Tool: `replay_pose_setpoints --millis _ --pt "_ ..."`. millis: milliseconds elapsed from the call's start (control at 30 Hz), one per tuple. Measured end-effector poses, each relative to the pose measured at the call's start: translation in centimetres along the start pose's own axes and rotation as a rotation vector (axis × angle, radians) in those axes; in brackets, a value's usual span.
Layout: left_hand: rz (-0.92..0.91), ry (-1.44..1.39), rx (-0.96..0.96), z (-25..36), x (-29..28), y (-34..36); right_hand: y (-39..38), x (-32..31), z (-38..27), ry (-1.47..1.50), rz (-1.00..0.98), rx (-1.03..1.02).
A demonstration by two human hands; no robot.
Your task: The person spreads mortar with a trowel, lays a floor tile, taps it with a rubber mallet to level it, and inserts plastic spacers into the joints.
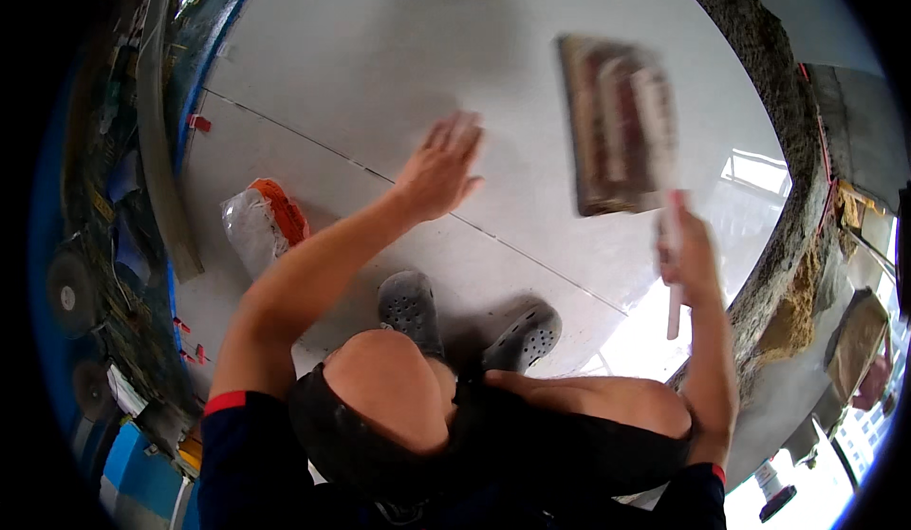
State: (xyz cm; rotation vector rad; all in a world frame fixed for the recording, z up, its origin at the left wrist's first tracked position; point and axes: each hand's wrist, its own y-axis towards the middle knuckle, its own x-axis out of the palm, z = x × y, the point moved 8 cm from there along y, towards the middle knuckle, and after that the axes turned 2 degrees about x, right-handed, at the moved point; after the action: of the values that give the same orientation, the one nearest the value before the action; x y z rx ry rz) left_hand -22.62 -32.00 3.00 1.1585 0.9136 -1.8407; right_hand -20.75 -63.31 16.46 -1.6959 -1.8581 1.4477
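Note:
My right hand (691, 260) is closed round the pale handle of a short-handled tool with a wide rectangular head (617, 127). The head is brown with pale streaks and blurred by motion, so its exact kind is unclear. It is over the large light tile floor (531, 18) on the right; whether it touches the tile cannot be told. My left hand (441, 165) reaches over the tiles near a dark joint line, fingers stretched out and slightly blurred, holding nothing. Left of that forearm lies a clear plastic bag with orange contents (275, 215).
My grey clogs (410, 307) stand on the tiles between my bent knees. Along the left runs a blue edge with small red pieces (199, 123), a long grey strip (157, 103) and round discs (68, 295). A rough dark border (773, 65) bounds the tiles on the right.

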Motion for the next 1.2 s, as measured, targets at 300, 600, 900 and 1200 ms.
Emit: replay_pose_setpoints --millis 300,600,900,1200 --pt "0.509 0.155 -0.542 -20.0 -3.7 8.9 -0.4 -9.8 -0.7 0.274 0.451 -0.817" --pt "0.469 0.152 -0.654 -19.7 -2.9 11.4 7.7 -3.1 -2.2 0.107 -0.035 0.202" --pt "0.423 0.203 -0.692 -19.3 -4.3 11.4 7.0 -17.0 -13.7 0.697 0.738 -0.491" --pt "0.444 0.153 -0.673 -19.7 -4.8 10.0 19.2 -12.1 -12.6 0.062 0.22 -0.028"
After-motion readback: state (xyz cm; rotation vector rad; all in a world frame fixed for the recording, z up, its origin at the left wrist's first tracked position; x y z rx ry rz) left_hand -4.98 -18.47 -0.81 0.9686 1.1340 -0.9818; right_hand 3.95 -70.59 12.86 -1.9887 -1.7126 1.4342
